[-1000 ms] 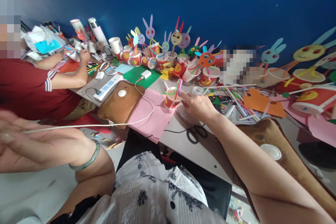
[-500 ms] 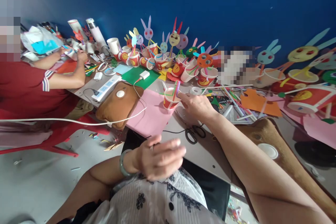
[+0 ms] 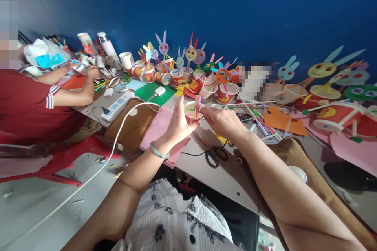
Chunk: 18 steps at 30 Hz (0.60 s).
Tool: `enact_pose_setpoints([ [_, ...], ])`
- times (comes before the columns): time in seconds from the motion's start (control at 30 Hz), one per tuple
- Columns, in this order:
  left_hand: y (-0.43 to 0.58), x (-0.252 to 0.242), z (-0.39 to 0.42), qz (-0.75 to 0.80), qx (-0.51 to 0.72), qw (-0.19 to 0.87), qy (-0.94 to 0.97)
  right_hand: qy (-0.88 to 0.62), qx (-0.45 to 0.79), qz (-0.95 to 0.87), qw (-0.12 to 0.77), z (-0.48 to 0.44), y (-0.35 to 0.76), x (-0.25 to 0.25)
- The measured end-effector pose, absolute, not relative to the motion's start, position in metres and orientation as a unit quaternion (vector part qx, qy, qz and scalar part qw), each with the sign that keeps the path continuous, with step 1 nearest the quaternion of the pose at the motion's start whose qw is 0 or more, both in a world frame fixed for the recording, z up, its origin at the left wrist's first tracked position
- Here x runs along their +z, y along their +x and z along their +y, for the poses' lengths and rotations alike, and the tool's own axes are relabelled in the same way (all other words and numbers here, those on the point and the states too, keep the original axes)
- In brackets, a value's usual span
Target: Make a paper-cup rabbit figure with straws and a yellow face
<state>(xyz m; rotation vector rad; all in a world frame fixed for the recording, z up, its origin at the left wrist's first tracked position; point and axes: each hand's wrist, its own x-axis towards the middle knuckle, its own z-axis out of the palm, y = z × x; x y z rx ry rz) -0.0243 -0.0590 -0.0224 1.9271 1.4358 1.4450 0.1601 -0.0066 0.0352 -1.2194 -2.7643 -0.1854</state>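
Note:
A red and white paper cup (image 3: 193, 114) stands upright at the edge of a pink paper sheet (image 3: 153, 129). My left hand (image 3: 178, 122) is wrapped round its left side, thumb toward the front and fingers behind. Bent strips rise from the cup, a green strip (image 3: 191, 109) and a purple strip (image 3: 199, 103). My right hand (image 3: 226, 122) is closed at the cup's right rim, its fingertips pinched at the purple strip; the exact contact is partly hidden. Black-handled scissors (image 3: 216, 157) lie on the table (image 3: 203, 176) below my right hand.
Finished cups with paper rabbit heads (image 3: 223, 76) line the blue wall. Coloured strips (image 3: 259, 113) and orange paper (image 3: 284, 119) lie at right. Brown cushions (image 3: 129, 125) and a power strip (image 3: 119, 106) are at left, with a white cable (image 3: 113, 149) crossing. A co-worker in red (image 3: 26, 106) sits at left.
My left hand has risen from my lap to the cup and closed round its left side. My right hand stays at the cup's right rim. The white cable now hangs lower.

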Motion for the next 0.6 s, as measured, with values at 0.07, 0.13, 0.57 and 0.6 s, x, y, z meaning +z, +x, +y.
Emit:
enact_pose_setpoints([
  [0.07, -0.026, -0.023, -0.052, 0.499, 0.511, 0.191, 0.673, -0.405, -0.057, -0.911, 0.055, -0.006, 0.161, 0.036],
  [0.13, -0.031, -0.018, -0.048, 0.487, 0.509, 0.211, 0.677, -0.408, -0.050, -0.910, 0.058, -0.005, 0.161, 0.036],
  [0.57, -0.049, -0.001, -0.031, 0.486, 0.494, 0.324, 0.644, -0.399, -0.015, -0.911, 0.101, 0.006, 0.164, 0.025],
  [0.6, -0.049, -0.001, -0.031, 0.472, 0.501, 0.323, 0.650, -0.398, -0.011, -0.911, 0.109, 0.007, 0.165, 0.024],
])
